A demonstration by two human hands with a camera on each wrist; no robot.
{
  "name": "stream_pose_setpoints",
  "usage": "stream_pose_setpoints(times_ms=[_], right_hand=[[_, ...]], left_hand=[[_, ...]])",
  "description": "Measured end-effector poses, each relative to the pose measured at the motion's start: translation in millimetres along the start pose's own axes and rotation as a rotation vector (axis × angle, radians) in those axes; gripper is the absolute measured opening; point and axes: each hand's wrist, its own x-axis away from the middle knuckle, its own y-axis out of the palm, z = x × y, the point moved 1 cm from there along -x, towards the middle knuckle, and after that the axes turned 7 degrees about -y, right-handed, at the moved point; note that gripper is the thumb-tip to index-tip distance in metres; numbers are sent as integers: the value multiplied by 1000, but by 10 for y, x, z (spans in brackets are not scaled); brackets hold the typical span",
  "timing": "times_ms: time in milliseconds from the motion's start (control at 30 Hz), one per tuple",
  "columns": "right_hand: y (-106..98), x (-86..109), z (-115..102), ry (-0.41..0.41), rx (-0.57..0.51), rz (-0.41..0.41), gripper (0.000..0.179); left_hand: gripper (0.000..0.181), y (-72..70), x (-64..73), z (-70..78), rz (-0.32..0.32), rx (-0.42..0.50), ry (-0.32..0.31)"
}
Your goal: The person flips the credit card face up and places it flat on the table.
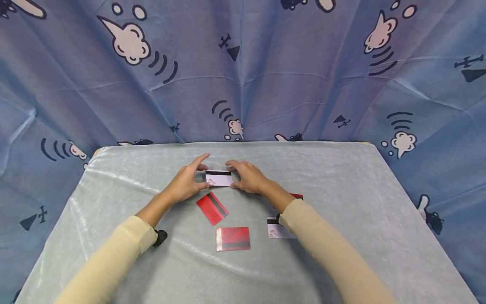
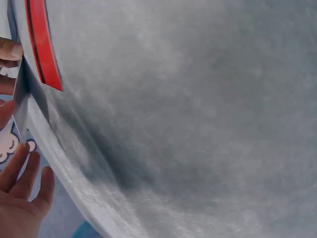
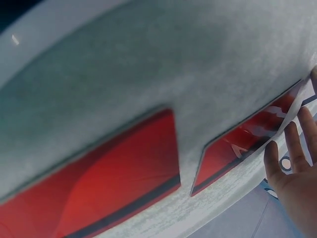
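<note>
Between the two hands, a white card with a black stripe (image 1: 219, 180) is held at its short ends above the cloth. My left hand (image 1: 186, 182) grips its left end, thumb at the lower corner and a forefinger stretching past the top. The right hand (image 1: 248, 177) holds the opposite end, thumb below and fingers above. From the left wrist, the card (image 2: 21, 101) looks thin, almost edge-on, with the left hand (image 2: 25, 201) under it. Just below the hands lies a tilted red card with a dark stripe (image 1: 212, 208). The right wrist view shows the right hand (image 3: 299, 183) at the edge.
Another red card (image 1: 233, 239) lies nearer the front of the grey cloth-covered table (image 1: 182, 270). A second white card (image 1: 279, 230) and a red card (image 1: 298, 196) are partly hidden by the right arm. A blue patterned curtain (image 1: 265, 84) hangs behind the table.
</note>
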Motion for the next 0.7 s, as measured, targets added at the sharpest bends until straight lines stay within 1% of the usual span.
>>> stream_pose_setpoints(times_ms=[333,500,700], right_hand=[[7,-5,11,-6,-1,3,71],[10,1,15,-9,-9,9,70],[19,14,16,-4,-16,17,69]], left_hand=[[90,-23,-34,93,-5,37,12],[90,-24,-40,112,0,36,21],[90,-27,-39,138,-1,32,17]])
